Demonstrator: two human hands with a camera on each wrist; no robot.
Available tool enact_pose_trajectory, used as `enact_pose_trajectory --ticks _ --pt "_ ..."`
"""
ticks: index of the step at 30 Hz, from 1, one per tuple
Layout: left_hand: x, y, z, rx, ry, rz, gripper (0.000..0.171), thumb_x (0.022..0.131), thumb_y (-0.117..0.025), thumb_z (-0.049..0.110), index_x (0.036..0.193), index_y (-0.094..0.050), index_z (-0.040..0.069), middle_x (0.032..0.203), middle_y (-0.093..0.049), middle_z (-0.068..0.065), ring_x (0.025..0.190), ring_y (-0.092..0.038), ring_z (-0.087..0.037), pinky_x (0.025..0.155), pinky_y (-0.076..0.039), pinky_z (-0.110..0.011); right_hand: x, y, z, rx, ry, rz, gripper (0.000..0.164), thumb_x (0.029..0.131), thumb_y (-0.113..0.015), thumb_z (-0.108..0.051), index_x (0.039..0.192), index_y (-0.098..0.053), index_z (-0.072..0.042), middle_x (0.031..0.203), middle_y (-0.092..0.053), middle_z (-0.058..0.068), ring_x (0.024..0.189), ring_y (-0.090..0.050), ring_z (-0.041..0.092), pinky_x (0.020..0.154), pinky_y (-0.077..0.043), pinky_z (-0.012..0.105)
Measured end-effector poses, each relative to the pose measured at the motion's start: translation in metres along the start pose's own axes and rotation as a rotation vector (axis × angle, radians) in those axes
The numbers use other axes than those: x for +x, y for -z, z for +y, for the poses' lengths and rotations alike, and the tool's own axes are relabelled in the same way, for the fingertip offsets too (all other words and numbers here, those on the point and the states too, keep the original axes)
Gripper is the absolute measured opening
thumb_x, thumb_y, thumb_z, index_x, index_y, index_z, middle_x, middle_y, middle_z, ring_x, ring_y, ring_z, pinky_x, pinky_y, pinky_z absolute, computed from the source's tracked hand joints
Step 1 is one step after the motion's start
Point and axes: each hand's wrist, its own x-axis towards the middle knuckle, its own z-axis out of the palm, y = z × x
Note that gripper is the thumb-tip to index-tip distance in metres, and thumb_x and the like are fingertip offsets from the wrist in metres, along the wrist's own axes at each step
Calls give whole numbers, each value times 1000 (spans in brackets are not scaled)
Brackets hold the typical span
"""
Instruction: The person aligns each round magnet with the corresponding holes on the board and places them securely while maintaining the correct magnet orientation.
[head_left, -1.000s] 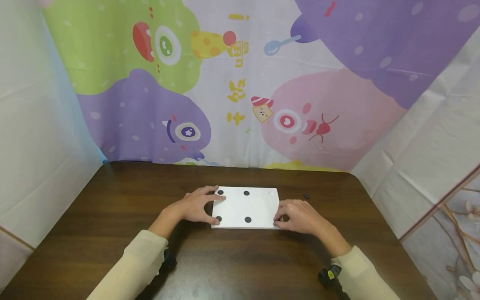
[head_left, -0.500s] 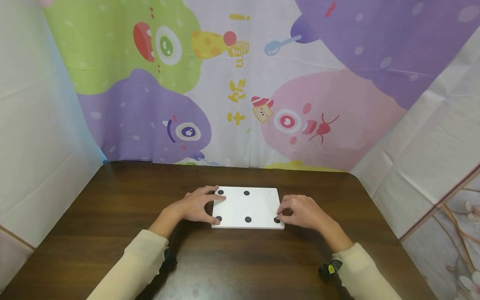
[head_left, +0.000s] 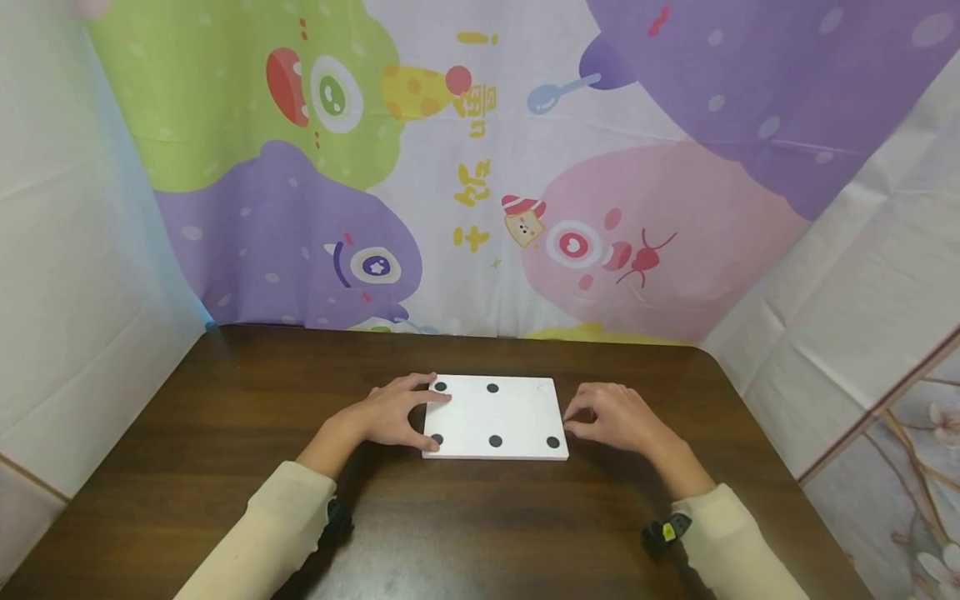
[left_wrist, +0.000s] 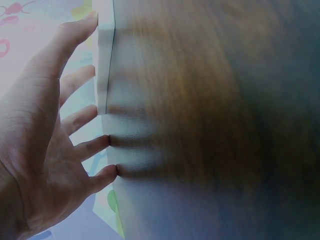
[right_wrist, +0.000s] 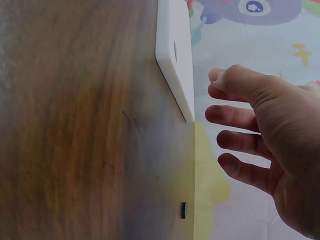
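A white rectangular board lies on the table, with several black round discs on it. One disc sits at the near right corner, and another at the middle of the near edge. My left hand rests on the board's left end, fingers spread, thumb by the near left disc. Just off the right edge hovers my right hand, thumb and forefinger together, other fingers loosely bent; nothing shows between them. In the right wrist view a loose black disc lies on the table; the right hand hides it in the head view.
The dark wooden table ends at a cartoon-printed curtain behind. White cloth panels close in the left and right sides. The board's far right corner bears a faint round mark and no disc.
My right hand has let go of the near right disc and moved back and right, off the board. That disc stays on the corner. My left hand has not moved.
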Motion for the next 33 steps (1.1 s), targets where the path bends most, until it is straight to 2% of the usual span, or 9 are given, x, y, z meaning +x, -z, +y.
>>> enact_pose_trajectory --ticks 7,17,24,33 --pt "0 -2 -3 -9 0 5 88 90 -88 55 165 -58 22 184 -35 -19 169 -33 -53 122 -25 -94 -1 1 6 -1 -43 31 5 92 -93 -24 95 -89 -26 93 -78 -7 73 -59 2 62 -46 24" --pt "-3 0 -3 -9 -16 8 88 89 -87 58 165 -59 22 184 -36 -21 168 -33 -55 119 -25 -97 -2 1 16 0 -84 89 5 92 -93 -23 95 -89 -24 95 -79 -5 80 -72 12 67 -55 34" --pt "3 -2 -4 5 2 2 88 90 -88 55 166 -58 23 185 -34 -18 170 -33 -52 122 -27 -93 -3 2 23 -16 -112 115 5 91 -93 -23 93 -89 -22 94 -78 -4 77 -69 12 67 -56 37" --pt "1 0 -2 -3 0 3 88 90 -88 55 166 -58 22 185 -34 -18 170 -32 -53 122 -25 -95 -3 7 28 -23 -128 127 6 91 -93 -22 94 -89 -19 95 -79 0 76 -68 13 67 -56 37"
